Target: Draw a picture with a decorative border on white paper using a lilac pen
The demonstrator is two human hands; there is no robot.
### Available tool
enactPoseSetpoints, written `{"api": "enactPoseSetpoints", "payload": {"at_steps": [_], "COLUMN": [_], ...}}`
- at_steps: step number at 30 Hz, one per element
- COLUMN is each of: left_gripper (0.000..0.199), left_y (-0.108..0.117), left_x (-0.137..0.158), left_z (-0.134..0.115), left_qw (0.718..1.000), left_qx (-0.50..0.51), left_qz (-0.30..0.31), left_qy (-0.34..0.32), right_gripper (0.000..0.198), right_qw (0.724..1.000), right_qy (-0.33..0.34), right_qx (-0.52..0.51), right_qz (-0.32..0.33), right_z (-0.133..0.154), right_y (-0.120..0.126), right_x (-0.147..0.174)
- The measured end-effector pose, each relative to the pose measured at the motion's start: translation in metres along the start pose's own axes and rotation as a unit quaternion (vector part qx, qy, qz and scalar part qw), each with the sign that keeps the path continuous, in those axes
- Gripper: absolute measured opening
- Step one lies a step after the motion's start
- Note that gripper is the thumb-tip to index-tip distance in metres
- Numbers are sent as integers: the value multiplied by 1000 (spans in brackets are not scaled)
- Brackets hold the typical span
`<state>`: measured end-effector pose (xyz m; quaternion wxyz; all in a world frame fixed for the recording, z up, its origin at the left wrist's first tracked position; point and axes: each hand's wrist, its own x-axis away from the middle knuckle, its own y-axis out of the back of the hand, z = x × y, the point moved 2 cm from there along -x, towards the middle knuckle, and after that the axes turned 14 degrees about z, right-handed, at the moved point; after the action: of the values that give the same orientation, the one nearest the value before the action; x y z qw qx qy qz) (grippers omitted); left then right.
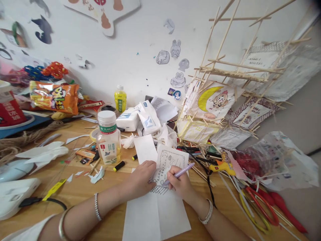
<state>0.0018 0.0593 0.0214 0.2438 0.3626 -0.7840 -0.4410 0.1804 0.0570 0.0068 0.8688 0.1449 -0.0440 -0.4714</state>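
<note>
A tea bottle (109,147) and stick-framed paper lantern (209,100) flank the drawing (173,156). Over it, the right hand (180,182) pinches a purple pen (184,170), tip slanting leftward; the left hand (142,177), thumb spread, touches the drawing.

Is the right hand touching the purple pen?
Touching: the head view shows the right hand gripping the purple pen around its barrel.

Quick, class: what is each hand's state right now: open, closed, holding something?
Left hand: open, resting palm down on the drawn sheet.
Right hand: closed, holding the purple pen.
</note>
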Motion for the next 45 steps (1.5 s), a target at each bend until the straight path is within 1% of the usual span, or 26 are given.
{"api": "enactPoseSetpoints", "payload": {"at_steps": [4, 8, 11, 16, 27, 32, 38, 45], "left_gripper": [21, 25, 25, 25, 26, 26, 26, 25], "left_y": [-4, -7, -6, -2, -2, 2, 1, 1], "left_x": [-1, -1, 0, 1, 0, 1, 1, 1], "left_z": [0, 1, -1, -4, -5, -7, -7, -6], "left_qw": [1000, 1000, 1000, 1000, 1000, 1000, 1000, 1000], "left_qx": [-3, -9, -12, -14, -16, -11, -5, -4], "left_qz": [-13, -17, -17, -12, -3, 1, -3, -2], "left_qy": [3, -7, -6, -1, 5, 6, 6, 3], "right_gripper": [29, 30, 31, 32, 33, 33, 31, 30], "right_qw": [999, 997, 996, 996, 996, 997, 997, 998], "right_qy": [14, 36, 42, 41, 38, 25, 29, 10], "right_qx": [29, 54, 65, 65, 75, 57, 61, 46], "right_qz": [21, 35, 37, 40, 38, 41, 39, 41], "right_z": [-3, -4, -4, -3, 1, -1, 2, 1], "right_y": [-4, -7, -7, -7, -6, -6, -6, -6], "right_x": [-1, -1, 0, -1, -1, 0, 0, 1]}}
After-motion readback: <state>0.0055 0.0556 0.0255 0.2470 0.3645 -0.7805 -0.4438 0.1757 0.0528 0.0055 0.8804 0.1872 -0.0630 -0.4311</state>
